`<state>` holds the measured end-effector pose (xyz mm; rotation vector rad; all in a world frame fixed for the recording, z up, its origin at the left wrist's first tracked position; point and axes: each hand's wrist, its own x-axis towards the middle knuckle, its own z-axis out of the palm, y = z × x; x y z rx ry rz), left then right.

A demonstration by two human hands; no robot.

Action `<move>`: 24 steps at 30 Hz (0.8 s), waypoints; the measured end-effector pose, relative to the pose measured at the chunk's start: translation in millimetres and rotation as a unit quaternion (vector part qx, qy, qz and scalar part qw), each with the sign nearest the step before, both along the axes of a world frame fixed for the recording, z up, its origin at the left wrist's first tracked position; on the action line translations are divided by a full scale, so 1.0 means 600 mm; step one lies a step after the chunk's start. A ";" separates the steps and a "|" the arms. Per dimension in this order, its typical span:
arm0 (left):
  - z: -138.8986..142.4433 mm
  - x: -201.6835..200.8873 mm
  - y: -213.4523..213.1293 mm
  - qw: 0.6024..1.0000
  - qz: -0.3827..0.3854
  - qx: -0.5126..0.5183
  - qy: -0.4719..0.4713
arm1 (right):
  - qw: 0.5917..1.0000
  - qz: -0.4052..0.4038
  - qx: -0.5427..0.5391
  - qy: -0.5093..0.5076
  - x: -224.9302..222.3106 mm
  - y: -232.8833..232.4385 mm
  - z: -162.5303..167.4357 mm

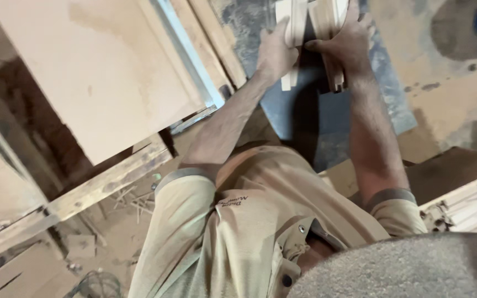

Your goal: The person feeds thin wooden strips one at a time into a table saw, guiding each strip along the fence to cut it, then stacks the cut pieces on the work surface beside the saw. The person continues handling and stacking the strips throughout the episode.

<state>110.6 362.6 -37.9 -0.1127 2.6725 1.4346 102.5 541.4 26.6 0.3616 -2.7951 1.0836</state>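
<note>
Wooden strips (305, 33), light, stiff and splintery we judge, sit clamped between our left hand (274, 52) and right hand (346, 44), gripped mid-length above the counter (371, 105).

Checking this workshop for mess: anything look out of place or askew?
Thin wood offcuts lie scattered on the dusty floor under the bench. The wood strips both hands hold sit unevenly, ends not flush.

Both hands sitting top centre on the wood strips (310, 22): left hand (274, 52) on their left side, right hand (346, 47) on their right. Strips lying over the metal table (354, 118). Big board (100, 72) filling upper left, stacked slats (470, 207) sitting at right edge.
</note>
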 end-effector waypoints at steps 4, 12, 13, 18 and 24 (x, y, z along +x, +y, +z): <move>0.013 0.074 -0.147 0.981 0.064 -0.021 0.180 | 0.963 -0.074 0.260 -0.012 -0.004 -0.035 -0.038; -0.051 0.125 -0.324 0.972 0.188 -0.137 0.042 | 0.969 -0.045 0.227 -0.086 -0.030 -0.043 -0.096; -0.066 0.123 -0.323 0.973 0.171 -0.140 0.065 | 0.969 -0.037 0.228 -0.085 -0.029 -0.040 -0.099; -0.093 0.132 -0.330 0.980 0.064 -0.187 -0.011 | 0.958 -0.041 0.255 -0.124 -0.023 -0.028 -0.114; -0.056 0.141 -0.330 0.940 -0.012 -0.341 0.033 | 0.963 -0.033 0.259 -0.073 -0.027 -0.004 -0.147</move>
